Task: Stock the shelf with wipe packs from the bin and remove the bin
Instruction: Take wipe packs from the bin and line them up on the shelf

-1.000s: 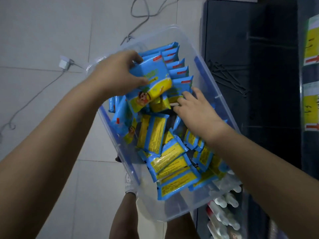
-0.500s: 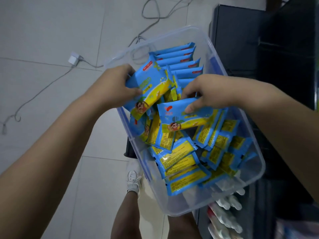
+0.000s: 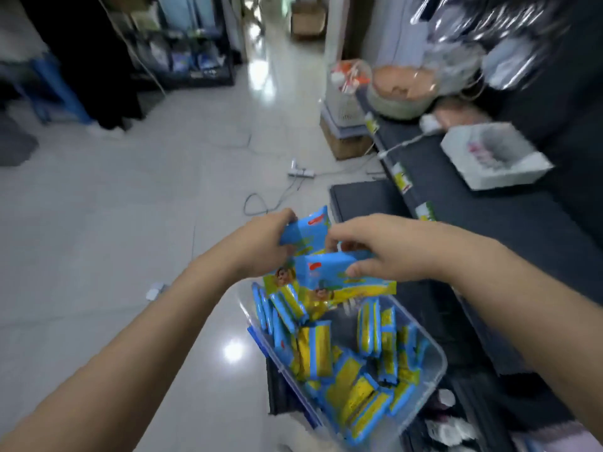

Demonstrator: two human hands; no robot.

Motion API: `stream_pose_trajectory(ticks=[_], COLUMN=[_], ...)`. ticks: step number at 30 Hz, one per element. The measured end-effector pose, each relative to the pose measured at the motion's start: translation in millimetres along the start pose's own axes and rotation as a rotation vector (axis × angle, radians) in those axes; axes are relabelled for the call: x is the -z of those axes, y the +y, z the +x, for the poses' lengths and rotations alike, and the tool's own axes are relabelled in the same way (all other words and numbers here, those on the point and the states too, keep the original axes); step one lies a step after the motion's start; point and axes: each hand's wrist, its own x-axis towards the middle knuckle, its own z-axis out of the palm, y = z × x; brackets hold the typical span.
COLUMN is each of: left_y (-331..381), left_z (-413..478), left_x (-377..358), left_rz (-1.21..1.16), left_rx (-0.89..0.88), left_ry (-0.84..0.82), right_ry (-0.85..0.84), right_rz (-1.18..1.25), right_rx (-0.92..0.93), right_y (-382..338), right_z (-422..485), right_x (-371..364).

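Left hand (image 3: pixel 261 246) grips one wipe pack (image 3: pixel 305 234), fingers curled; right hand (image 3: pixel 388 252) pinches a second pack (image 3: pixel 329 275). Both packs sit above the clear bin (image 3: pixel 439 360).

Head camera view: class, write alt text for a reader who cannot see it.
The left hand grips an upper wipe pack and the right hand a lower wipe pack, both above a clear bin holding more packs. A dark shelf stands to the right on a pale tiled floor.
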Motion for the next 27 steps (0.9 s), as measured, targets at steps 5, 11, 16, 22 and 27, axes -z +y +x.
stream_pose_trajectory(ticks=[5, 11, 16, 22, 27], left_y=[85, 208, 318, 439, 530], left_z=[-13, -34, -61, -126, -193], left_x=[57, 88, 79, 41, -18], left_rz=[0.103, 0.148, 0.21, 0.253, 0.212], left_rx=[-0.272, -0.68, -0.999, -1.386, -1.609], left_ry=[0.055, 0.05, 0.118, 0.313, 0.32], right_ry=[0.118, 0.237, 0.322, 0.397, 0.425], right_rz=[-0.046, -0.077, -0.07, -0.079, -0.054], right_rx=[-0.155, -0.441, -0.693, -0.889, -1.061], right_y=[-43, -69, -78, -105, -130], right_z=[-96, -229, -335, -460, -566], right_x=[56, 92, 79, 44, -6])
